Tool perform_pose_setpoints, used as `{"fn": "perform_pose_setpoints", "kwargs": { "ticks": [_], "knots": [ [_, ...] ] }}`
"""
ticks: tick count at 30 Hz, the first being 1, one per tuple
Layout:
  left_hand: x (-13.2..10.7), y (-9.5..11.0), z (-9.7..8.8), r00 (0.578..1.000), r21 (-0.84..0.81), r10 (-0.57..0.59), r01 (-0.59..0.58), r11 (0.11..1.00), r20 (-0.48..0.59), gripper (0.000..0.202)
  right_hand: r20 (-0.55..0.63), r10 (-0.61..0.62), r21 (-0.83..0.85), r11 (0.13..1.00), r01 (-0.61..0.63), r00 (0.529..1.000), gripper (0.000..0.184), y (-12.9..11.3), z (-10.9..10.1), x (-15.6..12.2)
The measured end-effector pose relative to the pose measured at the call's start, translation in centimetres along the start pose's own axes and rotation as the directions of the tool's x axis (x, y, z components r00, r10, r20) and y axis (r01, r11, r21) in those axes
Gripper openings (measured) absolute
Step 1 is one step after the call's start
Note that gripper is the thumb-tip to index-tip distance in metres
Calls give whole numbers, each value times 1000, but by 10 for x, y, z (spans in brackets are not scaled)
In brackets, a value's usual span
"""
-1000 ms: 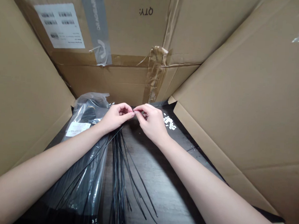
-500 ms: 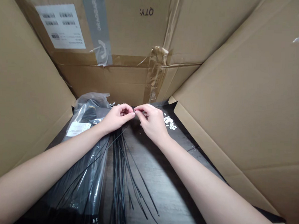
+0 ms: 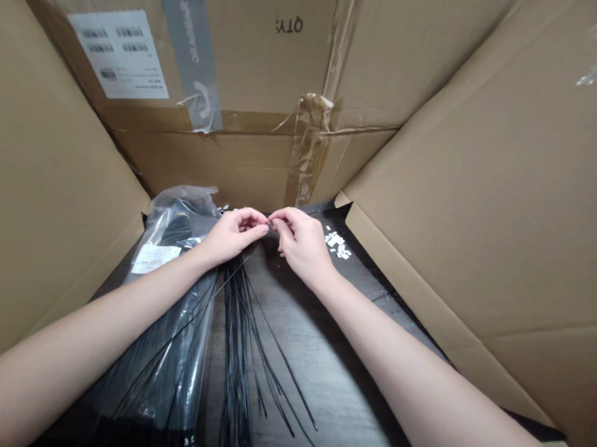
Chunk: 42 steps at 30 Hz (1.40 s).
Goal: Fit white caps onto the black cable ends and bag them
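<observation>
My left hand (image 3: 235,235) is closed in a pinch, thumb and index finger together. A thin black wire runs up beneath it towards the fingertips. My right hand (image 3: 300,240) is closed in a pinch too, its fingertips almost meeting the left ones. Whatever sits between the right fingers is too small to make out. Below the left hand, a loose bundle of black wires (image 3: 237,334) fans out towards me over the dark table. A clear plastic bag (image 3: 192,351) of more black wires lies to the left, partly under my left forearm.
Small white pieces (image 3: 337,243) lie in a pile just right of my right hand. Cardboard walls rise on the left, at the back and on the right (image 3: 480,193). The bag bears a white label (image 3: 155,259). The dark tabletop (image 3: 331,372) shows between my forearms.
My right fingertips have shifted slightly, the thumb drawing back a little from the left fingertips. My left hand stays nearly still. The whole view has moved very slightly.
</observation>
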<state>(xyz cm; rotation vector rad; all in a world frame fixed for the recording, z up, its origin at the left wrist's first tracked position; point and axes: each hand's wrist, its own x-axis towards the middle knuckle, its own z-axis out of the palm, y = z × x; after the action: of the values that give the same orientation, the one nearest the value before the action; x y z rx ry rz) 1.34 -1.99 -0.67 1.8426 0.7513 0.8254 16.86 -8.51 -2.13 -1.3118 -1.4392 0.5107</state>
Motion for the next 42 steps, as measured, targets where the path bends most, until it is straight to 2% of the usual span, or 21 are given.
{"fn": "perform_pose_setpoints", "kwargs": {
  "ticks": [2, 5, 9, 12, 21, 30, 42],
  "knots": [
    [0, 0, 0, 1000, 25, -4, 4, 1000, -1, 31, 22, 106, 79, 991, -108, 994, 17, 4, 2, 1],
    [-1, 2, 0, 1000, 52, -11, 11, 999, -2, 30, 84, 263, 200, 941, -274, 961, 14, 9, 5, 3],
    [-1, 3, 0, 1000, 55, -20, 21, 998, -9, 28, 161, 351, 322, 865, -385, 922, 12, 7, 5, 7],
    [-1, 3, 0, 1000, 49, -12, 13, 999, -20, 27, 171, 335, 321, 870, -374, 927, 13, 1, 3, 6],
    [-3, 5, -1, 996, 100, 26, -18, 995, -83, 27, 139, 213, 179, 955, -236, 967, 17, -2, -2, 3],
    [-5, 2, -2, 987, 195, 76, -47, 980, -143, 21, 43, 129, 91, 987, -133, 991, 17, -5, -1, 0],
    [-10, 11, 0, 967, 370, 171, -92, 924, -188, 9, 26, 163, 77, 983, -164, 986, 18, -8, 0, -2]
  ]
}}
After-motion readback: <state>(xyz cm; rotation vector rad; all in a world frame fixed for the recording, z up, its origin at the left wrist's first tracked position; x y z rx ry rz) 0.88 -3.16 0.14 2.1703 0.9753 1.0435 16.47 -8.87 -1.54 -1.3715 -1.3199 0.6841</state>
